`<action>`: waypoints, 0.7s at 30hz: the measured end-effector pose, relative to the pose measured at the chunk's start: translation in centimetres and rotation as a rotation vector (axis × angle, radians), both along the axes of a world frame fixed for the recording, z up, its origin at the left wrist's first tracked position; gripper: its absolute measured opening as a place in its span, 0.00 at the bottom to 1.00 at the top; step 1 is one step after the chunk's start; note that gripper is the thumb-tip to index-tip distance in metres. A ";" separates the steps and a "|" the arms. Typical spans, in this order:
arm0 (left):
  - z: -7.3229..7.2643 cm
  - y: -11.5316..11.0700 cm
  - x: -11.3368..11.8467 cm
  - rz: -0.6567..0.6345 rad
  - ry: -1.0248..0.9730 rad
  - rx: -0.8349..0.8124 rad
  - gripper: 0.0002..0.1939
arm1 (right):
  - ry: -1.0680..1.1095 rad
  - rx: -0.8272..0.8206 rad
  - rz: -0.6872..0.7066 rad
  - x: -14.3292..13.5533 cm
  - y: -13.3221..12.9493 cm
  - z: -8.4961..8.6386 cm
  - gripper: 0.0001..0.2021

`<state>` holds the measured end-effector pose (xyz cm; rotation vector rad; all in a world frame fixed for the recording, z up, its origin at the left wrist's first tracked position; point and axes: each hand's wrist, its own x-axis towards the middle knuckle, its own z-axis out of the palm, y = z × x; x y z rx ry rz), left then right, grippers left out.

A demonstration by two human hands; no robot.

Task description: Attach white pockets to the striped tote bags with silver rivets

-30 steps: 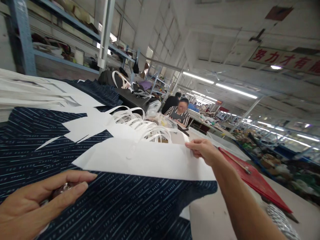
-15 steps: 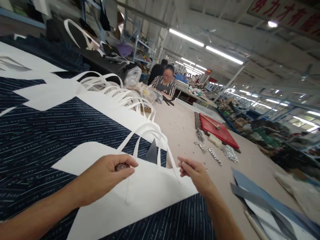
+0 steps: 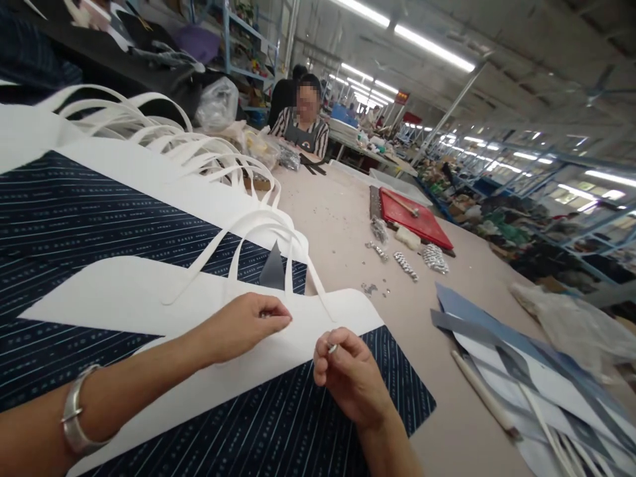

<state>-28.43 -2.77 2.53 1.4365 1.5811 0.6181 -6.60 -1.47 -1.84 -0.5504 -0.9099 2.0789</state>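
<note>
My left hand (image 3: pixel 253 324) is closed, thumb against bent fingers, over a white panel; small metal pieces barely show inside its curl. My right hand (image 3: pixel 352 377) pinches a small silvery metal piece (image 3: pixel 332 347) between thumb and fingertips, above the panel's near right edge. The white panel (image 3: pixel 114 281) carries looped white straps (image 3: pixel 258 228) and lies on navy fabric (image 3: pixel 238 430) with light printed stripes. A grey pointed flap (image 3: pixel 273 268) shows beyond the straps. Loose small metal pieces (image 3: pixel 370 289) are scattered on the table right of the panel.
Further back lie a red board (image 3: pixel 417 215) with a mallet (image 3: pixel 400 201) on it and bundles of silvery pieces (image 3: pixel 435 258). To the right are blue-grey sheets (image 3: pixel 467 311) and a pale rod (image 3: pixel 484 394). Several more strapped panels (image 3: pixel 149 159) stretch left. A person (image 3: pixel 305 122) sits across the table.
My right hand has come down and turned, bringing the small metal piece into sight. The left hand has shifted slightly right in view, and the camera view has moved.
</note>
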 end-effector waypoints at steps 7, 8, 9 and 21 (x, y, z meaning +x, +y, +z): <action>1.4 -1.3 3.3 -0.054 -0.362 -0.278 0.18 | -0.329 0.246 -0.070 -0.4 -0.1 0.1 0.04; 1.1 -1.3 3.4 -0.039 -0.387 -0.295 0.17 | -0.392 0.280 -0.077 -0.5 -0.1 0.2 0.04; 0.9 -1.3 3.4 -0.025 -0.406 -0.307 0.16 | -0.449 0.307 -0.079 -0.5 -0.2 0.4 0.04; -0.9 0.9 -1.0 0.169 -0.136 -0.214 0.08 | -0.788 0.319 -0.109 1.7 0.8 -1.2 0.07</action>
